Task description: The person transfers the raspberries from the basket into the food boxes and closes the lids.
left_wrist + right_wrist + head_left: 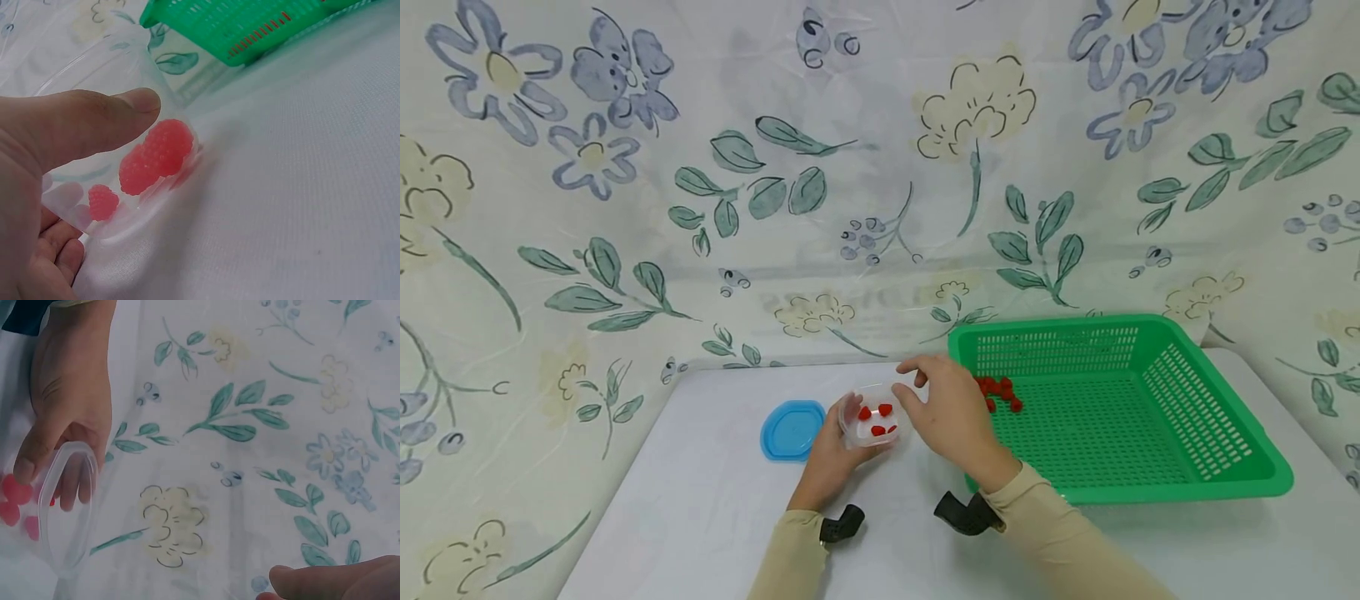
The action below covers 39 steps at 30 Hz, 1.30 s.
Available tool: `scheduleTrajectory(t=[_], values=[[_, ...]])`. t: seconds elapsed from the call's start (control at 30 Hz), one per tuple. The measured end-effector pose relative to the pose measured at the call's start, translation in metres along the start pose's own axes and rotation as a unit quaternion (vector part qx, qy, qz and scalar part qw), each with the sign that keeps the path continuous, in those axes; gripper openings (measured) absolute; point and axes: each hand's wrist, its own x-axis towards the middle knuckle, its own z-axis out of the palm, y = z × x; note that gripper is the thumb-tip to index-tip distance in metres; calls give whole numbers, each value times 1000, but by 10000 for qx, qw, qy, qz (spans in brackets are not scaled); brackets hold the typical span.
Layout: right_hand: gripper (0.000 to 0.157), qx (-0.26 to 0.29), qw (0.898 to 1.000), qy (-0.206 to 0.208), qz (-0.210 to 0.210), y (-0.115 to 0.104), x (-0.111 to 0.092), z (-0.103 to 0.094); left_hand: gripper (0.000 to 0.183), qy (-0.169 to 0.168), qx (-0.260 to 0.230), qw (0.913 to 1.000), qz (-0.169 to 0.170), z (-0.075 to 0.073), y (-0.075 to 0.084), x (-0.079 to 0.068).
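Observation:
My left hand (pixel 838 458) grips a clear plastic tub (pixel 852 435), thumb on its near side in the left wrist view. Several red raspberries (pixel 167 148) lie at the bottom of the tub. Between the tub and the green basket, my right hand (pixel 951 412) hovers with thumb and index finger apart and nothing visible between them. Only part of that right hand (pixel 340 582) shows in the right wrist view; its other fingers are mostly hidden. More raspberries (pixel 1006 387) sit in a cluster at the left end of the green basket (pixel 1120 493), partly behind my right hand.
A blue lid (pixel 793 430) lies on the white table (pixel 685 500), left of my left hand. The basket takes up the table's right side. A flower-printed cloth (pixel 880 208) hangs behind the table.

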Motion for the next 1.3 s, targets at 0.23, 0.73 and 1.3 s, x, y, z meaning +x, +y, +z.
scheduleTrajectory(t=[0.23, 0.73, 1.3], values=[[20, 27, 9999, -115, 108, 16, 7, -20, 103, 29, 69, 10000, 13, 0, 0, -1], [21, 121, 9987, -456, 196, 77, 25, -45, 99, -14, 26, 10000, 90, 0, -2, -2], [29, -337, 9929, -1025, 503, 128, 32, -52, 99, -16, 73, 10000, 63, 0, -1, -2]])
